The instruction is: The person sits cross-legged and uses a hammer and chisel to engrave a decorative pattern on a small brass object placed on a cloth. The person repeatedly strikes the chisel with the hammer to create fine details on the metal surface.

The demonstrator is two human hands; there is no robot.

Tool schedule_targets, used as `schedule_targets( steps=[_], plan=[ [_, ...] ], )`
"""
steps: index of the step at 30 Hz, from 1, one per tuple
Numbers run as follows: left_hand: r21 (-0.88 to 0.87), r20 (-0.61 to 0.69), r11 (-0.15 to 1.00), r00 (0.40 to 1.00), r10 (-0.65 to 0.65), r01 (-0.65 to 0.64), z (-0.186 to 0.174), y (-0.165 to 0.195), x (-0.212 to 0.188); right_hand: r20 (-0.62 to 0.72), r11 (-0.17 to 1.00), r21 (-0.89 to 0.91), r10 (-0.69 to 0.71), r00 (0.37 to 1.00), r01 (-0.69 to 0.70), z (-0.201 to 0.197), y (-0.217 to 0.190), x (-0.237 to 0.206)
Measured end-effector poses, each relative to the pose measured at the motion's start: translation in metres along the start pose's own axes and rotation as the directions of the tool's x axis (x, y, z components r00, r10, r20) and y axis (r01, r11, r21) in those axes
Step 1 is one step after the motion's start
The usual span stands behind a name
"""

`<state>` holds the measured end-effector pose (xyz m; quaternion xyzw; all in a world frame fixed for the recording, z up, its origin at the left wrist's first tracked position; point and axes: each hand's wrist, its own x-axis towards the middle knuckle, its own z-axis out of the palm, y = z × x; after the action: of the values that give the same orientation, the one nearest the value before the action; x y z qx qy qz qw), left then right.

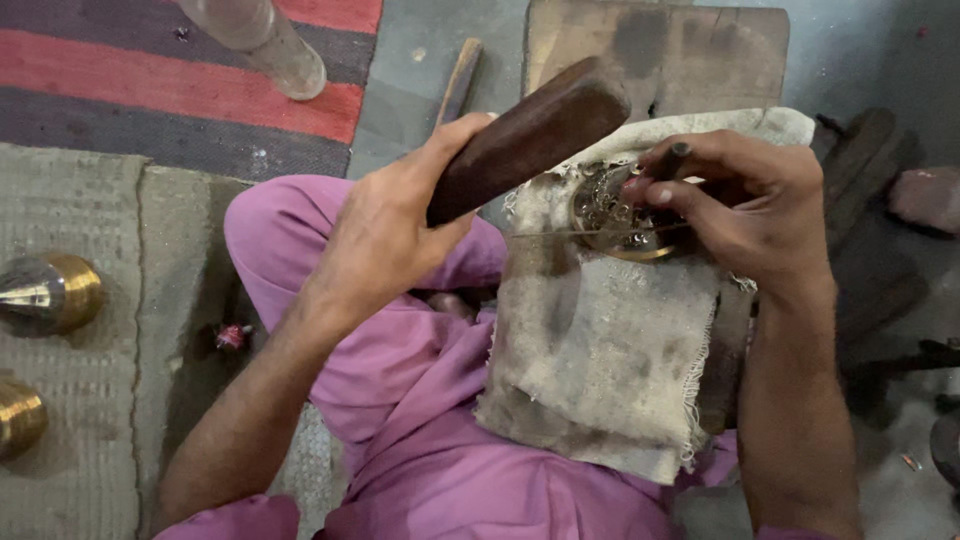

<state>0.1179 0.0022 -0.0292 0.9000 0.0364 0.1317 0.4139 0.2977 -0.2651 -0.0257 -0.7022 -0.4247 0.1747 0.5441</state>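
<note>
My left hand grips a thick dark wooden mallet, raised and slanting up to the right above the work. My right hand pinches a thin dark metal punch upright on a round engraved brass piece. The brass piece rests on a dirty grey cloth draped over my knee and a wooden block. A thin wire or thread crosses the brass piece from left to right. My fingers cover the right part of the brass piece.
I sit in pink trousers on a woven mat. Two shiny brass vessels lie at the left edge. A wooden block stands ahead, a striped rug and a furniture leg at top left.
</note>
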Motion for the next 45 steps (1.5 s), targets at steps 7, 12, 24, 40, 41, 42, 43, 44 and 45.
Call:
schedule_targets(
  steps=[7,12,24,40,41,42,43,44,45],
  plan=[
    [-0.138,-0.094,0.986,0.992,0.082,-0.094,0.001,0.013,0.013,0.002,0.998,-0.037,-0.058,0.998,0.058,-0.003,0.002,-0.001],
    [0.165,-0.078,0.963,0.970,0.230,-0.215,-0.001,0.019,0.020,0.030,0.995,-0.049,-0.083,0.996,0.085,-0.005,0.004,0.002],
    [0.384,-0.038,0.885,0.954,0.299,-0.262,0.001,0.017,0.038,0.035,0.995,-0.077,-0.061,0.998,0.064,-0.008,0.002,0.003],
    [0.302,-0.057,0.919,0.958,0.283,-0.253,-0.001,0.014,0.050,0.015,0.987,-0.156,-0.034,0.999,0.036,-0.012,0.002,0.004],
    [0.111,-0.078,0.961,0.962,0.263,-0.254,-0.002,0.013,0.051,0.014,0.992,-0.108,-0.059,0.998,0.060,-0.013,0.003,0.003],
    [0.287,-0.051,0.922,0.957,0.286,-0.260,0.001,0.014,0.051,0.016,0.990,-0.134,-0.043,0.999,0.044,-0.013,0.005,0.002],
    [0.453,-0.022,0.853,0.953,0.303,-0.260,0.005,0.015,0.049,0.019,0.987,-0.161,-0.026,0.999,0.028,-0.014,0.006,0.001],
    [0.606,0.008,0.753,0.948,0.319,-0.258,0.007,0.015,0.050,0.020,0.982,-0.188,-0.012,1.000,0.016,-0.015,0.008,0.000],
    [0.664,0.013,0.708,0.950,0.311,-0.240,0.006,0.015,0.051,0.006,0.993,-0.122,-0.004,1.000,0.005,-0.016,0.009,0.000]
  ],
)
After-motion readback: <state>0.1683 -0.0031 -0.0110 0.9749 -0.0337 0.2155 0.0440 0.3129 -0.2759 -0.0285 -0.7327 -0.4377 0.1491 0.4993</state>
